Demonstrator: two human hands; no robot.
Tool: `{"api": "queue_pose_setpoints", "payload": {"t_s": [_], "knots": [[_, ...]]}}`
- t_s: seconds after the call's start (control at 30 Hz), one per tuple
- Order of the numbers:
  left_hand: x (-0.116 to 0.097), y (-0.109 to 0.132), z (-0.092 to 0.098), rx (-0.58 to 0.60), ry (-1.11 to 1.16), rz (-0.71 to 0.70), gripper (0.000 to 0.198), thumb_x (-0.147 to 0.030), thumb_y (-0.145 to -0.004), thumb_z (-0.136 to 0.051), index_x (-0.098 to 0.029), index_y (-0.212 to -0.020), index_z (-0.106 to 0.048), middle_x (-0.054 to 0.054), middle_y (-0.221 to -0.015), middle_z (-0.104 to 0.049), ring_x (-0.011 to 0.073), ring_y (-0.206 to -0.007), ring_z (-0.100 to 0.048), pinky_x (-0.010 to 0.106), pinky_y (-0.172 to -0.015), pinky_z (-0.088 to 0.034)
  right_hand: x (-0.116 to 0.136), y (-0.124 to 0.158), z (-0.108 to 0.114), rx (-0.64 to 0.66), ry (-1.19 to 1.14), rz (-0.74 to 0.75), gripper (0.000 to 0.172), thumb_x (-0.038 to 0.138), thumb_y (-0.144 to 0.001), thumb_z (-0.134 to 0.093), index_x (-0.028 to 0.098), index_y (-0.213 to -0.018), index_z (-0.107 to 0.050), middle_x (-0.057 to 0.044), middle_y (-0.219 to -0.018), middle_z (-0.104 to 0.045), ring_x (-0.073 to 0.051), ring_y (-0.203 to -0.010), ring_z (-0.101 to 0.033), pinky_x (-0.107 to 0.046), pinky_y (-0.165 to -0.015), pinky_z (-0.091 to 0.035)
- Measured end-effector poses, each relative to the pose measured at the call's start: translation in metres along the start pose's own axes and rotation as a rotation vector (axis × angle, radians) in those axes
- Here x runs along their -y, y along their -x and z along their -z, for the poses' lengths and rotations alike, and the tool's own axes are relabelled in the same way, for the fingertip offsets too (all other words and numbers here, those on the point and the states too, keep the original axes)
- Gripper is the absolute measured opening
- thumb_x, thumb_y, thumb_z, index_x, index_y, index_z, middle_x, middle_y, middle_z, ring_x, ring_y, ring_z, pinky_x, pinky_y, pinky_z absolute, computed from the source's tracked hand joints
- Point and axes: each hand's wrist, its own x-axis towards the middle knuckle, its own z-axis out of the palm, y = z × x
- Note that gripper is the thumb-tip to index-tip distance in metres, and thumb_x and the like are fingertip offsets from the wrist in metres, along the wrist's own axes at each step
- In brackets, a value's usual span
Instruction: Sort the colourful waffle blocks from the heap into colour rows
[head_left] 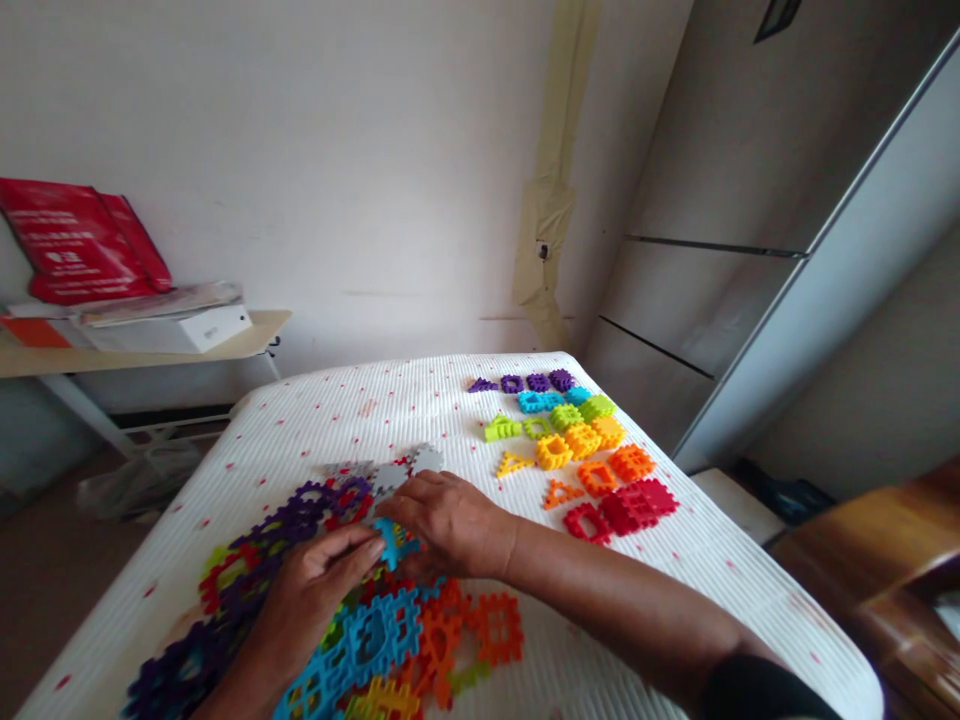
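Observation:
My left hand (311, 580) pinches a small blue interlocking toy tile (391, 543) between thumb and fingers. My right hand (454, 525) is curled over the same tile from the right, gripping its upper side; part of its fingertips is hidden. Beneath and around both hands lies a loose pile of notched plastic tiles: purple tiles (296, 510), larger blue tiles (371, 635), orange tiles (495, 628) and yellow tiles (382, 700). Just beyond the hands are grey tiles (388, 480).
On the right of the white quilted bed cover (330, 400), tiles stand grouped by colour: purple tiles (538, 382), green pieces (566, 415), yellow pieces (581, 440), red stacks (637, 505). A side table (266, 328) holds a red bag (82, 245). A wardrobe (712, 200) stands at right.

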Motion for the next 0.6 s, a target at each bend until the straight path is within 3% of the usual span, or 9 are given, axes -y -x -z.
{"api": "queue_pose_setpoints", "payload": {"t_s": [0.07,0.13,0.23,0.33,0.37,0.47,0.6], "knots": [[-0.002,-0.001,0.002,-0.015,0.018,0.023,0.042,-0.057,-0.068,-0.056,-0.018,-0.081,-0.066,0.004,-0.074,-0.068,0.0213,-0.074,-0.061,0.028,-0.066,-0.048,-0.020,0.003,0.012,-0.007,-0.016,0.002,0.054,0.041,-0.071,-0.067,0.016,-0.116,-0.051,-0.009,-0.103,-0.060,-0.021,-0.093,-0.054,-0.032,-0.079,-0.042],[-0.002,-0.003,0.004,-0.047,0.014,0.046,0.046,-0.059,-0.066,-0.056,-0.019,-0.084,-0.067,0.004,-0.077,-0.069,0.0226,-0.076,-0.063,0.029,-0.069,-0.050,-0.056,0.008,0.032,-0.019,0.004,-0.069,0.055,0.042,-0.071,-0.067,0.016,-0.117,-0.052,-0.009,-0.105,-0.061,-0.021,-0.096,-0.054,-0.032,-0.083,-0.041],[0.003,-0.007,0.007,-0.092,-0.040,0.054,0.044,-0.057,-0.066,-0.057,-0.019,-0.086,-0.067,0.003,-0.078,-0.070,0.0220,-0.075,-0.063,0.029,-0.070,-0.049,-0.129,0.024,0.069,-0.004,0.132,-0.381,0.055,0.036,-0.069,-0.070,0.016,-0.118,-0.054,-0.010,-0.111,-0.060,-0.022,-0.102,-0.053,-0.032,-0.086,-0.040],[0.011,-0.011,0.007,-0.101,-0.099,0.053,0.040,-0.055,-0.067,-0.057,-0.020,-0.084,-0.068,0.002,-0.078,-0.069,0.0214,-0.074,-0.062,0.027,-0.067,-0.049,-0.196,0.042,0.097,0.192,0.218,-0.745,0.057,0.029,-0.066,-0.071,0.019,-0.120,-0.054,-0.006,-0.114,-0.061,-0.021,-0.099,-0.057,-0.027,-0.084,-0.042],[0.013,-0.011,0.007,-0.104,-0.110,0.054,0.040,-0.055,-0.067,-0.056,-0.021,-0.083,-0.068,0.002,-0.077,-0.069,0.0214,-0.074,-0.061,0.027,-0.066,-0.049,-0.214,0.048,0.101,0.227,0.225,-0.794,0.057,0.027,-0.065,-0.071,0.019,-0.119,-0.054,-0.006,-0.113,-0.061,-0.021,-0.096,-0.058,-0.026,-0.081,-0.043],[0.014,-0.012,0.006,-0.119,-0.111,0.080,0.040,-0.056,-0.066,-0.057,-0.022,-0.082,-0.069,0.002,-0.079,-0.070,0.0223,-0.075,-0.062,0.027,-0.066,-0.049,-0.249,0.058,0.101,0.306,0.231,-0.867,0.055,0.019,-0.061,-0.072,0.017,-0.114,-0.059,-0.006,-0.108,-0.064,-0.020,-0.090,-0.061,-0.024,-0.075,-0.046],[0.010,-0.011,0.007,-0.138,-0.075,0.111,0.039,-0.057,-0.062,-0.059,-0.024,-0.079,-0.070,0.002,-0.081,-0.071,0.0245,-0.078,-0.063,0.029,-0.068,-0.050,-0.273,0.060,0.082,0.371,0.240,-0.886,0.056,0.011,-0.052,-0.073,0.015,-0.107,-0.064,-0.007,-0.100,-0.067,-0.022,-0.088,-0.062,-0.025,-0.072,-0.047]]}}
